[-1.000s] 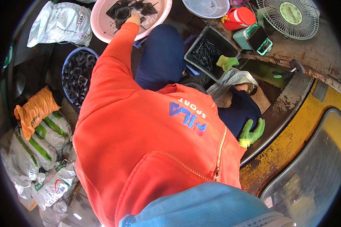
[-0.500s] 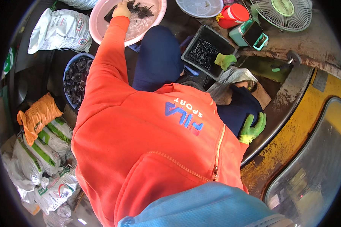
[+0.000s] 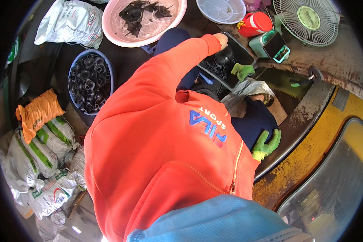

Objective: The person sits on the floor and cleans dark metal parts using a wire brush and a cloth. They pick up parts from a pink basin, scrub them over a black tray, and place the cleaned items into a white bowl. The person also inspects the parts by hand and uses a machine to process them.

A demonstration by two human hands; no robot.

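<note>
My left hand (image 3: 221, 40), bare, is over the far end of a dark rectangular crate (image 3: 243, 51). Its fingers are curled round a black rounded piece (image 3: 226, 55), whose exact kind I cannot make out. Thin black parts (image 3: 218, 68) lie in the crate under it. On my right knee rests my right hand (image 3: 267, 145) in a green glove, fingers spread, holding nothing. A loose green glove (image 3: 243, 71) hangs at the crate's near right corner. Left of the crate stands a pink basin (image 3: 106, 25) with black angular pieces (image 3: 132, 15) in it.
A blue tub (image 3: 112, 76) full of black parts stands at my left. Sacks (image 3: 48, 155) and an orange bag (image 3: 40, 113) are piled nearer. Beyond the crate are a fan (image 3: 308, 18), a red jug (image 3: 260, 22) and a teal holder (image 3: 266, 44). Yellow machinery (image 3: 294, 169) runs along my right.
My left hand has moved right, from the pink basin to the dark crate, where a black rounded piece now shows under it. My right hand stays on the knee.
</note>
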